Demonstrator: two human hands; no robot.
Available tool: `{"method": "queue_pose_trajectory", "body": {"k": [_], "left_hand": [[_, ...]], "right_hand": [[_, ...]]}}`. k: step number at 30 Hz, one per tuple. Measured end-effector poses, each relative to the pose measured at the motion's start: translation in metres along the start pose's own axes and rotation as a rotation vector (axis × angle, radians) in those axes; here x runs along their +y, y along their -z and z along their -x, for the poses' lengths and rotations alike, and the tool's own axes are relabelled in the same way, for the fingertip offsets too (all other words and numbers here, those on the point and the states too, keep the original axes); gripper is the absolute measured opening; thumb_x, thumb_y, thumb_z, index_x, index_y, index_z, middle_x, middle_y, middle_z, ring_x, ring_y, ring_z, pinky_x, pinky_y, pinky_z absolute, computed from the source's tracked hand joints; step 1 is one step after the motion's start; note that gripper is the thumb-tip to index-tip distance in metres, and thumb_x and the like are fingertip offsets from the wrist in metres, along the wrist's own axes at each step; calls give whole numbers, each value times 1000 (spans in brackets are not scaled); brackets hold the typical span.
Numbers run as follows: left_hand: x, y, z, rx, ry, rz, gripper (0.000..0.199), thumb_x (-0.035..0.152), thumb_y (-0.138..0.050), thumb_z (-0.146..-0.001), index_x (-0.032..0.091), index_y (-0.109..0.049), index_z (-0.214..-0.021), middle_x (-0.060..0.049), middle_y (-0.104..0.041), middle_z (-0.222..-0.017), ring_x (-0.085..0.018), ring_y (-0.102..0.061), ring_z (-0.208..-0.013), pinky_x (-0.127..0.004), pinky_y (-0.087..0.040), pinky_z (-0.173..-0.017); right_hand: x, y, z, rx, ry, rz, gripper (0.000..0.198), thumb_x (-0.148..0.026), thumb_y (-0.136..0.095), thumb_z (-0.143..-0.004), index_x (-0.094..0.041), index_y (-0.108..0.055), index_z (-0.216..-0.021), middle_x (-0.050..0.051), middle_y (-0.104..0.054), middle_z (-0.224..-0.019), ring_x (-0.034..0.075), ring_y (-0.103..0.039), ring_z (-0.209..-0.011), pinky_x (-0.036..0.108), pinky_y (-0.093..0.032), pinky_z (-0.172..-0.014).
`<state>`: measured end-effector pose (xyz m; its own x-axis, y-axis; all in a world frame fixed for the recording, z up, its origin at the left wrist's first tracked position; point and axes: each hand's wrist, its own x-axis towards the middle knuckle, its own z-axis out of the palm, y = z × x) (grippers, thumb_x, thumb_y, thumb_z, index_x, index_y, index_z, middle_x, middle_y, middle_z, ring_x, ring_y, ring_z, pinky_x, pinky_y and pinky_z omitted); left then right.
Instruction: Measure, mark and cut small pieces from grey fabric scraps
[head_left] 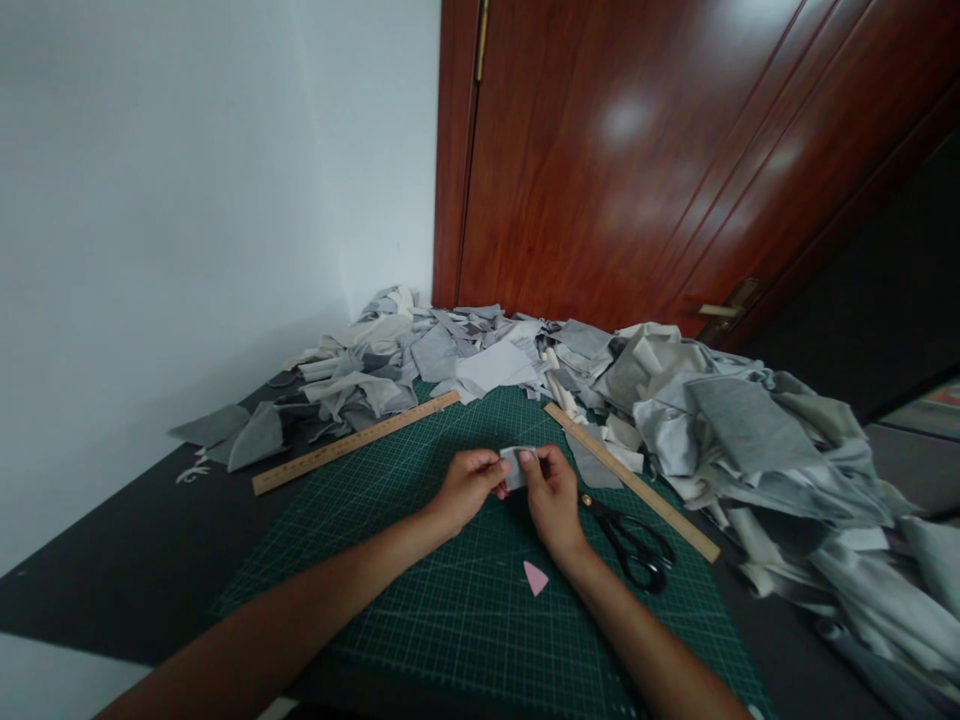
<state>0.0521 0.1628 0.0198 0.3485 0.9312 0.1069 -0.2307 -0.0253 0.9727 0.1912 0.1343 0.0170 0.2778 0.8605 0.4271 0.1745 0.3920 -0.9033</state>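
Observation:
Between my two hands is a small piece of grey fabric [516, 478], held up over the green cutting mat [420, 600]. My left hand [472, 485] pinches its left edge between thumb and fingers. On the other side, my right hand [553, 492] grips it with the thumb pressed on top. Below my hands a small pink triangular piece [535, 578] lies on the mat. Black-handled scissors [634, 545] rest just right of my right wrist, their blades partly hidden by that hand.
Wooden rulers lie at the left [356, 443] and right [634, 483] of the mat. Heaps of grey and off-white fabric scraps [495, 365] line the back, with a larger pile [750, 430] at the right. Behind stand a white wall [225, 180] and a brown wooden door [600, 160].

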Motion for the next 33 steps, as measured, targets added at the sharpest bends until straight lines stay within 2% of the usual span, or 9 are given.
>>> {"method": "queue_pose_trajectory", "body": {"k": [4, 7, 12, 17, 19, 23, 25, 29, 33], "left_hand": [[1, 2, -1, 19, 20, 50, 45, 57, -81, -72, 13, -71, -73, -6, -69, -71, -18, -64, -68, -30, -53, -68], [-1, 3, -3, 70, 13, 56, 48, 59, -82, -69, 13, -71, -75, -6, -69, -71, -18, -64, -67, -31, -54, -68], [-3, 5, -4, 149, -59, -46, 40, 53, -78, -74, 14, -69, -68, -3, -65, -62, -15, -59, -59, -26, -48, -60], [-1, 3, -3, 240, -166, -184, 27, 38, -74, -77, 16, -69, -62, -1, -64, -59, -14, -55, -59, -24, -41, -58], [-1, 2, -1, 264, -196, -226, 22, 33, -73, -76, 17, -69, -62, 0, -65, -61, -14, -55, -60, -24, -40, -59], [-2, 0, 3, 273, -243, -289, 20, 31, -69, -79, 17, -70, -64, -1, -66, -63, -14, -57, -62, -25, -41, -60], [-2, 0, 3, 258, -263, -295, 21, 32, -68, -81, 17, -70, -65, -1, -67, -64, -15, -58, -62, -25, -43, -60], [-2, 2, 1, 195, -267, -220, 27, 37, -70, -83, 17, -70, -64, -1, -66, -61, -14, -58, -59, -24, -44, -60], [-2, 3, 0, 159, -256, -174, 32, 42, -72, -83, 16, -72, -65, -2, -67, -61, -14, -60, -60, -24, -46, -61]], "right_hand": [[0, 2, -1, 2, 32, 42, 26, -44, -66, -92, -21, -65, -79, -2, -63, -69, 18, -57, -65, 30, -46, -62], [1, 1, -1, -11, 35, 51, 24, -41, -67, -91, -20, -67, -79, -1, -65, -69, 18, -58, -64, 29, -45, -62], [6, 1, -2, -2, 31, 67, 20, -38, -67, -91, -20, -69, -82, 0, -67, -71, 18, -60, -65, 29, -47, -62], [6, 2, 0, 51, 54, 109, 17, -34, -68, -91, -20, -70, -83, 1, -67, -75, 20, -61, -70, 32, -48, -67], [3, 3, 2, 43, 122, 166, 14, -31, -67, -91, -20, -71, -82, 2, -67, -77, 20, -62, -74, 32, -48, -69], [-4, 5, 5, -36, 351, 312, 14, -22, -61, -96, -22, -73, -90, 5, -67, -86, 22, -64, -83, 35, -51, -75], [-6, 6, 5, -54, 390, 325, 15, -20, -59, -97, -23, -74, -95, 5, -67, -89, 22, -65, -84, 35, -52, -76], [-6, 6, 3, -61, 357, 285, 13, -21, -62, -96, -23, -75, -95, 5, -70, -89, 21, -67, -84, 35, -52, -76], [-3, 3, 2, -71, 246, 166, 12, -25, -66, -95, -24, -74, -86, 2, -70, -83, 20, -66, -79, 33, -51, -73]]}}
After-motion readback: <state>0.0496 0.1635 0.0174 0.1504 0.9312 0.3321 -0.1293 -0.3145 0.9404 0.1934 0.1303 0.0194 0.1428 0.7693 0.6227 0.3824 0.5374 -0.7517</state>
